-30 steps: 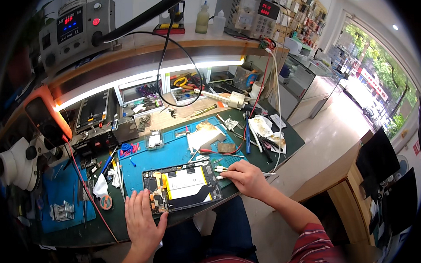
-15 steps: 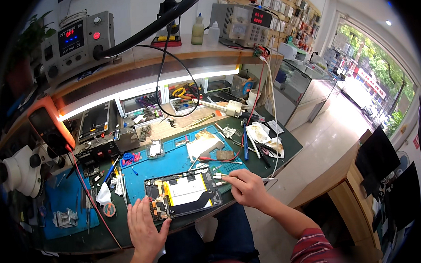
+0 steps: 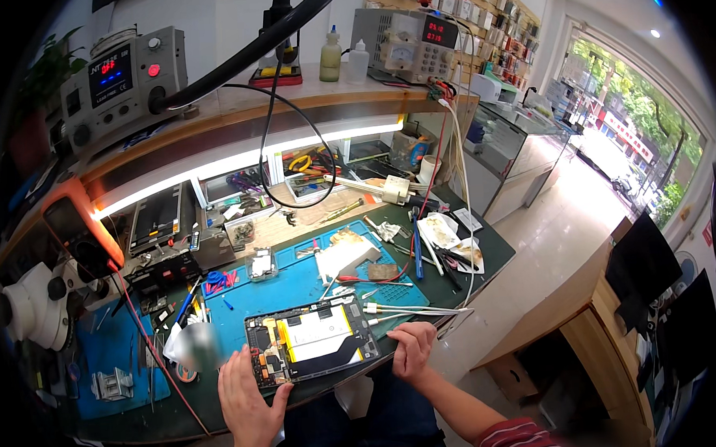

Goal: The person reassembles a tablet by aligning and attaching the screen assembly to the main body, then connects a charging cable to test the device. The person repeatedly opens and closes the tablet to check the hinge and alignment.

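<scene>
An opened tablet (image 3: 319, 339), its inner battery and circuit board bare, lies at the bench's front edge. My left hand (image 3: 246, 401) rests along its left side with fingers stretched, the thumb by the lower left corner. Past the tablet's lower right corner, my right hand (image 3: 412, 349) hovers with its fingers curled in; nothing shows in them. White cables (image 3: 416, 308) run from the right to the tablet's right edge, with a white plug (image 3: 370, 308) right against it; whether it is inserted I cannot tell.
Behind the tablet a blue mat (image 3: 289, 285) bears tools, a brown block (image 3: 382, 271) and a small clear box (image 3: 262, 265). An orange multimeter (image 3: 82, 221) and a white microscope (image 3: 34, 310) stand left. A power supply (image 3: 407, 44) sits on the shelf. A black hose (image 3: 250, 58) arches overhead.
My right hand has let go of the white cable's plug and drawn back toward me. The power supply's lower red reading has changed. My left hand stays by the tablet.
</scene>
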Demonstrator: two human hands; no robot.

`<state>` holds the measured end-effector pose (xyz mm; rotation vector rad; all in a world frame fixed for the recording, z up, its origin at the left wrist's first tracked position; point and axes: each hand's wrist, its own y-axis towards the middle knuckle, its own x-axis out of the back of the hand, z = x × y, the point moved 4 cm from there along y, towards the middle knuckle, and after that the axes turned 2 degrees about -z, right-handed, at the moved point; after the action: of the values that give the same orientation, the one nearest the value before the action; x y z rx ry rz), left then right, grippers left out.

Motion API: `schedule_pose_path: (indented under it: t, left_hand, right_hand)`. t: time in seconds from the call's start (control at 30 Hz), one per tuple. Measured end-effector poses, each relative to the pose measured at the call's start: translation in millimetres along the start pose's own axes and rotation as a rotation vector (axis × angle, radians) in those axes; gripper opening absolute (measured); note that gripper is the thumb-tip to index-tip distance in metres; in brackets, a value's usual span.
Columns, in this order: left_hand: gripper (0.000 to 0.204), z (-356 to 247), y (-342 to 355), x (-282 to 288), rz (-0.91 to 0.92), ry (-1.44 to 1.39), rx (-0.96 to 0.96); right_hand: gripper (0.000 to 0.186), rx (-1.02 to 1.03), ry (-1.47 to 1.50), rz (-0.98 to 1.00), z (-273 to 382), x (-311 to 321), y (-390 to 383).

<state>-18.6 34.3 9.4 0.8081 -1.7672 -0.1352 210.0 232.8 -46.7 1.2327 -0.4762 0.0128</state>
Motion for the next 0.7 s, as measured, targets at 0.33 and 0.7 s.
schedule_pose_path:
  t: [0.33,0.7]
  left_hand:
    - [0.081,1,-1,-1,0.017,0.016,0.021]
    - [0.080,2,-1,4,-0.016,0.021,-0.026]
  right_hand:
    - [0.025,0.003,-0.019,-0.004,2,1,2]
    - [0.030,-0.099,0.063,0.099,10,7,28]
